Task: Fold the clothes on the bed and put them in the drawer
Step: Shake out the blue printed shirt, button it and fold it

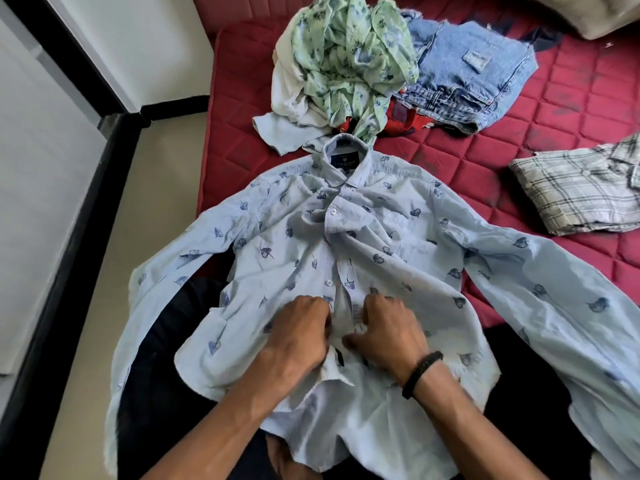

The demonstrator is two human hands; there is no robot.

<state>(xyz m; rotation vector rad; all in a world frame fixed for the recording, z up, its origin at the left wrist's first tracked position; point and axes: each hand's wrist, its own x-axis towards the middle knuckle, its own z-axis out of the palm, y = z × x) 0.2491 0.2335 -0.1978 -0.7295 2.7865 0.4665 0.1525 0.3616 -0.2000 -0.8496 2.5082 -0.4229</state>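
**Buttoning the placket before the fold**

Nearest me: shirt hem [346, 427], draped off the mattress edge over my lap at 6 o'clock. It hangs there because I pulled the light-blue leaf-print shirt [294, 237] close enough to work the front.

Left hand [298, 341]: fingers curled, pinching the left placket edge just below the second visible button [328, 283]. Right hand [388, 327]: fingers curled, gripping the opposite placket edge, thumb tucked toward the gap. Both grips closed on shirt fabric, knuckles nearly touching at centre. Looks like I'm closing a button or lining the two edges up; the button itself is hidden under my fingers, so I can't say which.

Shirt lies face up, collar [343, 152] at 12 o'clock, sleeves splayed to 8 and 4 o'clock. Flat and symmetric so the later side folds land even.

Rest of the bed [519, 140]:
- unfolded pile at 12 o'clock: green floral garment [346, 53] on top, pale white piece under it, something red peeking out at its base
- denim [478, 71] at 1 o'clock, touching the pile
- checked shirt [581, 192] at 3 o'clock, already folded, well apart from the pile so done and not-done stay separate

Judgement: early in the task. One item folded, one in hand, several left. No drawer in view.

Risk: fabric bunched around the placket; needs smoothing before folding or creases get locked in.
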